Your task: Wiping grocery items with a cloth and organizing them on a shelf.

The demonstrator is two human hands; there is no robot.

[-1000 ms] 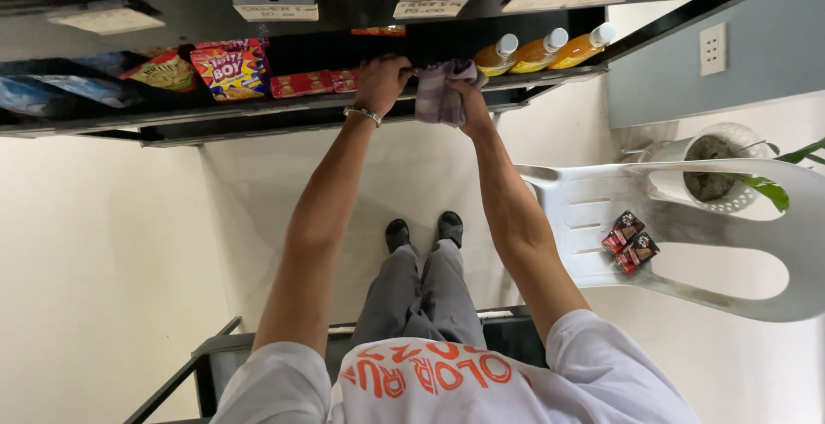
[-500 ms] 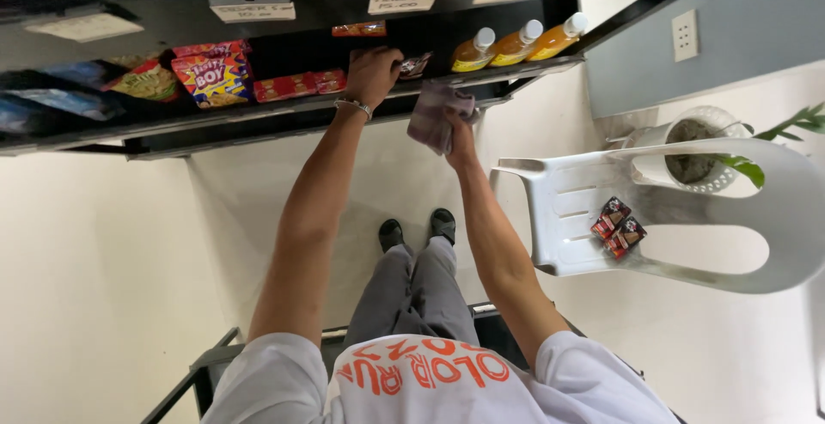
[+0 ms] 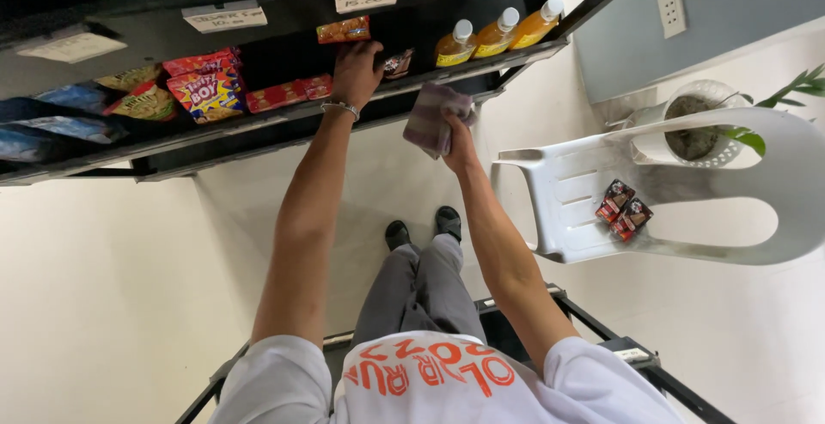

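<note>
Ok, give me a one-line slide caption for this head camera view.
Left hand reaches into a black snack shelf while the right hand holds a folded cloth beside a white plastic chair.

White plastic chair (image 3: 567,209) stands at right on pale tiled floor (image 3: 103,304). Small dark-red packets (image 3: 624,212) lie together on its seat. Behind chair, white pot with green plant (image 3: 700,123). Grey wall carries white socket (image 3: 671,11). Three bottles of orange drink (image 3: 498,36) with white caps sit side by side at shelf's right end. Red and yellow snack bags (image 3: 204,93) crowd left side. Paper price tags (image 3: 225,18) hang on shelf edge above.
</note>
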